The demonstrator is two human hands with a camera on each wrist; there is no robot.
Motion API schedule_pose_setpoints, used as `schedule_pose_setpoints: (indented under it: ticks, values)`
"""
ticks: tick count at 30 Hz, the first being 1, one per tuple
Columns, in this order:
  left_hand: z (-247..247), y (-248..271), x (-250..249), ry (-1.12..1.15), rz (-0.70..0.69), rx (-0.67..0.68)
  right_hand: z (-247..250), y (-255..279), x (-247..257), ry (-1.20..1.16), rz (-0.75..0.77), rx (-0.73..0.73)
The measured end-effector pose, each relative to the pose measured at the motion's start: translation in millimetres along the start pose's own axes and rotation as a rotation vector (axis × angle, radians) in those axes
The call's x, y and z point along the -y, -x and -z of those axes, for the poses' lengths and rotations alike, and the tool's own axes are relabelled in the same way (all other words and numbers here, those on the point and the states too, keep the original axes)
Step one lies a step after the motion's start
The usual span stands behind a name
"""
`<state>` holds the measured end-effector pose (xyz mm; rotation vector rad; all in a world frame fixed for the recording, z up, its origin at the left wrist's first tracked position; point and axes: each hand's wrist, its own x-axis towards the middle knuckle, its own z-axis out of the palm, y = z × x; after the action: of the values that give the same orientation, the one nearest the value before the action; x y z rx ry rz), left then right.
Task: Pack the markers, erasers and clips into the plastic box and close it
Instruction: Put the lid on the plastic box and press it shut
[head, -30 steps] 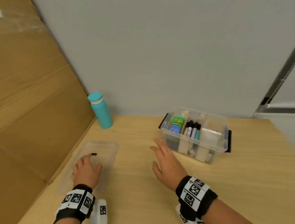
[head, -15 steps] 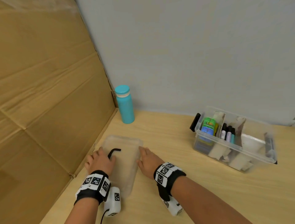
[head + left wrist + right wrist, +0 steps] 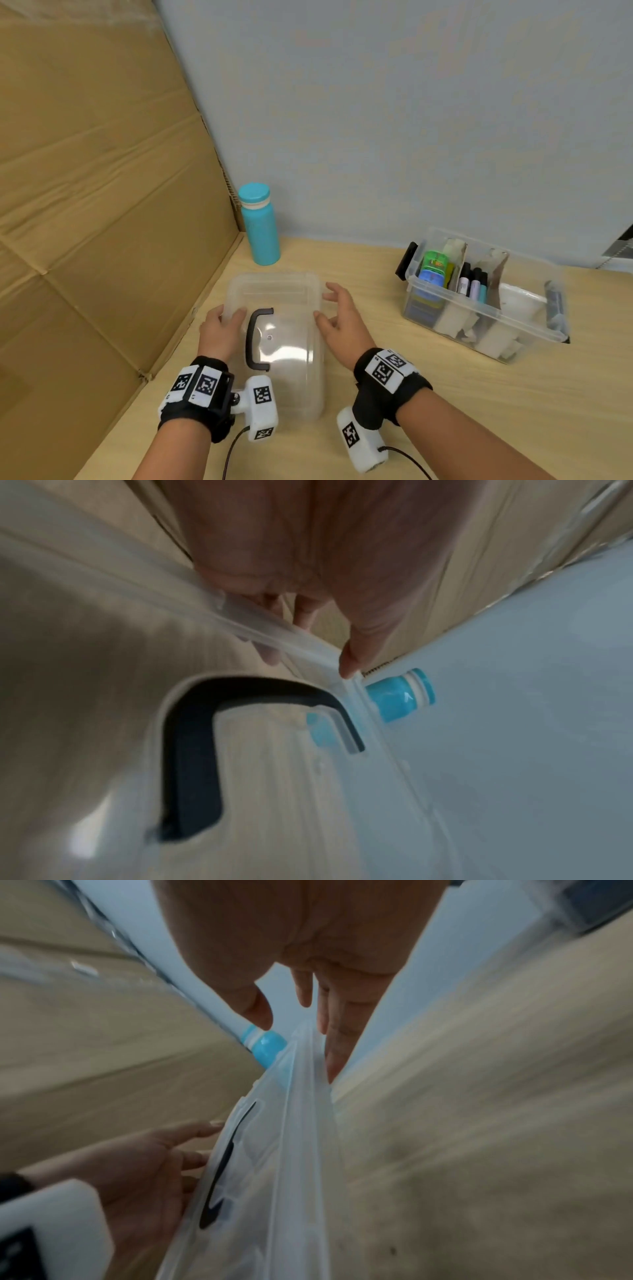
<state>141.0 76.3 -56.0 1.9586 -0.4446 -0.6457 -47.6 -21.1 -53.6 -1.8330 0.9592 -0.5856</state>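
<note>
Both of my hands hold the clear plastic lid (image 3: 287,370) with its black handle (image 3: 255,339) at the table's left. My left hand (image 3: 222,329) grips the left rim, thumb on top and fingers beneath, as the left wrist view shows on the lid (image 3: 274,791). My right hand (image 3: 339,322) holds the right rim, fingers along the edge of the lid (image 3: 274,1150). The lid looks raised at its near end. The open plastic box (image 3: 496,310) stands to the right with markers (image 3: 474,284) upright and a green and a blue item (image 3: 433,267) in it.
A teal bottle (image 3: 260,229) stands by the wall just beyond the lid. A cardboard sheet (image 3: 102,205) walls off the left side. Bare wooden table (image 3: 370,342) lies between the lid and the box.
My right hand came over from the middle of the table to the lid's right rim. Both hands took hold of the lid and raised it from lying flat.
</note>
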Motion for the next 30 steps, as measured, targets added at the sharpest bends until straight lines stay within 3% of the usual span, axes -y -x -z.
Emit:
schedule_pose_setpoints:
  ticks: [5, 8, 11, 15, 18, 20, 22, 27, 30]
  values:
    - [-17.7, 41.6, -39.0, 0.073, -0.362, 0.104, 56.5, 22.7, 16.3, 0.089, 0.108, -0.23]
    - [-35.5, 68.9, -69.0, 0.085, -0.604, 0.233, 93.8, 34.5, 25.9, 0.276, 0.256, -0.333]
    - [-57.9, 88.5, -93.5, 0.063, -0.736, 0.3, 135.5, 48.0, 38.5, 0.529, 0.324, -0.417]
    - [-86.5, 116.4, -123.3, 0.048, -0.93, 0.262, 181.3, 62.2, 35.3, 0.583, 0.355, -0.553]
    - [-107.7, 129.3, -131.2, 0.02, -1.039, 0.116, 205.3, 73.1, 23.8, 0.383, 0.351, -0.653]
    - [-121.1, 130.4, -127.0, -0.057, -1.005, -0.04, 218.0, 80.7, 11.6, 0.179, 0.337, -0.74]
    - [-132.2, 130.3, -119.4, -0.06, -0.904, -0.089, 227.0, 87.4, -1.3, 0.013, 0.319, -0.802]
    - [-170.7, 135.4, -123.0, 0.12, -0.772, 0.325, 243.6, 91.8, -32.8, -0.244, 0.13, -0.873]
    - [-194.4, 122.0, -132.6, 0.003, -0.746, 0.415, 252.2, 83.5, -52.1, -0.219, 0.007, -0.859]
